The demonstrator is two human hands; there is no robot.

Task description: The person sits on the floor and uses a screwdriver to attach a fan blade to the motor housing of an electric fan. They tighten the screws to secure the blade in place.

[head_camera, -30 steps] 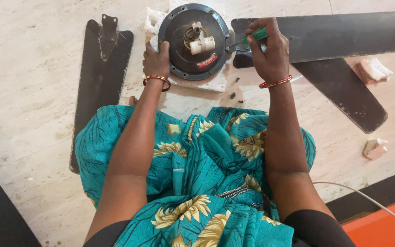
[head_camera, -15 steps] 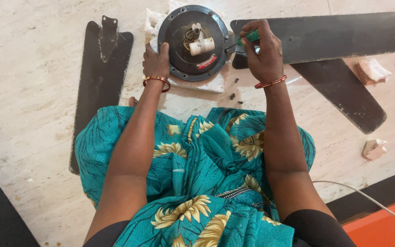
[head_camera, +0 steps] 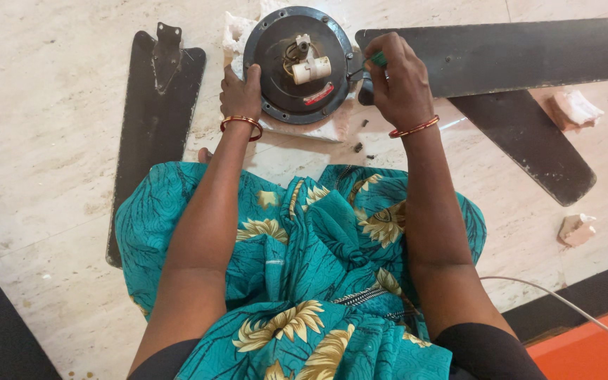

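I see bare floor [head_camera: 58, 91] to pass over far left, beyond the loose blade [head_camera: 150, 134]. On the right, two dark blades [head_camera: 515, 60] cross the way. Small screws [head_camera: 360, 146] and white foam lumps [head_camera: 577, 229] litter the floor near the motor housing [head_camera: 276, 84].

I see one label only: a small red strip sticker [head_camera: 319, 94] on the dark round fan motor housing [head_camera: 276, 70], lying slantwise just below the white cylinder [head_camera: 311, 69] at its centre. No packages, signs or screens.
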